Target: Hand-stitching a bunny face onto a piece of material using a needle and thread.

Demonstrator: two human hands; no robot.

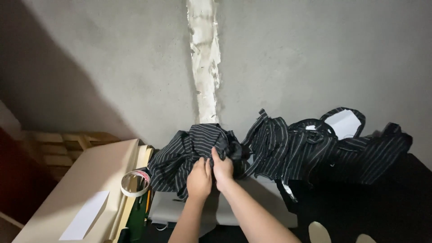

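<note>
Head view, looking down over a work surface set against a bare concrete wall [112, 67] with a rough white plastered seam [204, 58]. Both hands meet at the centre of the scene on a bunched dark pinstriped garment [189, 150]: the left hand [199, 180] rests on its near edge with fingers curled into the cloth, and the right hand [223, 167], just beside it and touching it, pinches a fold, thumb raised. Both hands are closed on fabric rather than spread flat. The garment lies directly under and beyond the fingers, heaped toward the wall, its near hem over a pale sheet [252, 198]. The step in hand appears to be gathering or sorting out the crumpled cloth; a further move would call for finding an edge or seam within the bundle, since the folds hide the garment's outline. To the right, a second heap of striped cloth [315, 146] with a white label [344, 122] sprawls apart. To the left lie a tape roll [135, 183] and a beige board [85, 189].
</note>
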